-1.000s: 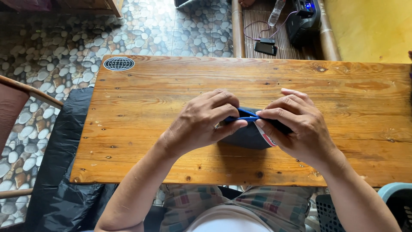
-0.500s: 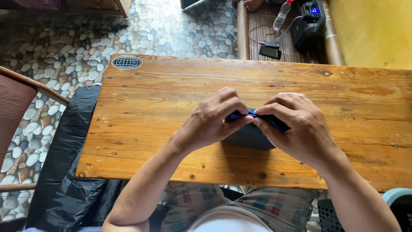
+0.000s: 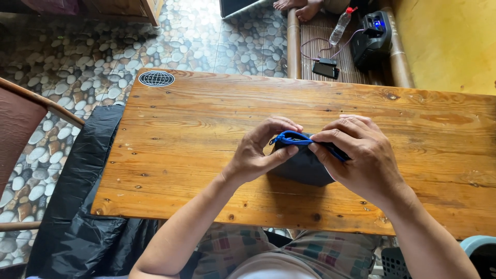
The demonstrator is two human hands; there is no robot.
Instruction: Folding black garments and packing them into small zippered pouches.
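Observation:
A small dark grey pouch (image 3: pixel 302 168) with a bright blue zipper edge rests on the wooden table (image 3: pixel 206 129) in front of me. My left hand (image 3: pixel 258 150) pinches the pouch's left end near the blue edge. My right hand (image 3: pixel 361 155) grips the blue edge on the right side, covering that end of the pouch. Both hands hold it just above the tabletop.
A round globe sticker (image 3: pixel 156 78) marks the table's far left corner. A black plastic sheet (image 3: pixel 82 196) lies beside the table on the left, next to a brown chair (image 3: pixel 20 119). Beyond the table stand a plastic bottle (image 3: pixel 341 26), a black device (image 3: pixel 372 41) and a phone (image 3: pixel 325 68).
The camera has tilted slightly, so the table sits lower in view. My hands stay on the pouch, and more of the blue zipper edge shows between my fingers.

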